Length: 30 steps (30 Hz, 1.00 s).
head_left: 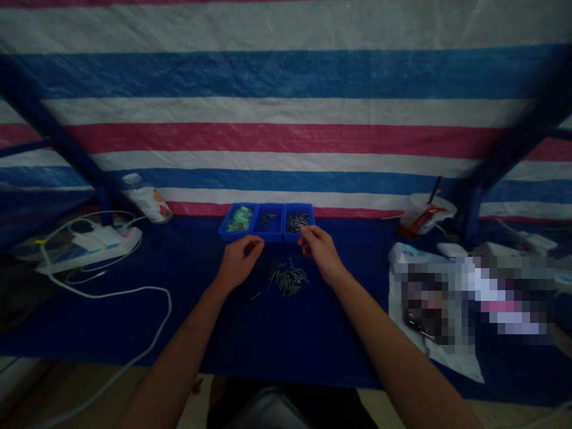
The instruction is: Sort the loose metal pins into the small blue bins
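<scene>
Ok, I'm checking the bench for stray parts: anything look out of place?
Yes: loose metal pins lie on the tarp outside the blue trays, and one pin sits apart, left of the pile.

Pins: thin silvery metal pins are seen with a faint metallic sheen.
Tray: a blue three-compartment plastic tray is shown moulded, smooth and slightly glossy.
Table cover: a dark blue woven plastic tarpaulin is seen as matt and finely textured.
Backdrop: a striped woven plastic sheet is shown slightly rough, with a soft sheen.
</scene>
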Available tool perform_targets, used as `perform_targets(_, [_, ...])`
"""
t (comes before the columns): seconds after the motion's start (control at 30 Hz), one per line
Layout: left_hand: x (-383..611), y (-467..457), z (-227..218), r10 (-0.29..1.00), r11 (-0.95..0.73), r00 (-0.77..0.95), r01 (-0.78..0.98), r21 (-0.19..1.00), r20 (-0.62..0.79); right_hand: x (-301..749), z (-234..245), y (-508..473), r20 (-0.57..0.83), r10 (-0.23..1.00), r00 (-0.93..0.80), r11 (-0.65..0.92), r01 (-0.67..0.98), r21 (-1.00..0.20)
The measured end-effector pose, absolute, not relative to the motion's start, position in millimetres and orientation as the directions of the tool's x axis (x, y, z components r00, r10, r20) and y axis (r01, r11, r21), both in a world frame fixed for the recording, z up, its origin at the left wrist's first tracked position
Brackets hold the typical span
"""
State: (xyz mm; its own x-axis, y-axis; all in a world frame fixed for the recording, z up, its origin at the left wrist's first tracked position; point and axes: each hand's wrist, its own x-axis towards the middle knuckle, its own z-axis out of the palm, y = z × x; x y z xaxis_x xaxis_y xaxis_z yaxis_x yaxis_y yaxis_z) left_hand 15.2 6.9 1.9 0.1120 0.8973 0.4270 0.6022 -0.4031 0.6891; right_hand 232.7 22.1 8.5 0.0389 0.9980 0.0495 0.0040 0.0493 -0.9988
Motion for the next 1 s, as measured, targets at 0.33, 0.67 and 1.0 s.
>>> perform_targets(0.33, [14, 7, -4, 0.927, -0.373, 0.315, 0.743, 0.555, 0.202, 228, 2, 0, 0.225, 0.769, -0.598, 0.636, 0.678, -0.369])
perform_targets(0.67, [15, 5, 0, 0.931, -0.362, 0.33, 0.765, 0.532, 0.158, 222, -3, 5, 0.354, 0.749, -0.561, 0.663, 0.638, -0.391])
perform_targets(1.0, [25, 0, -3, 0.888, -0.44, 0.438, 0.717, 0.541, 0.142, 220, 14, 13, 0.363, 0.922, -0.134, 0.353, -0.095, -0.931])
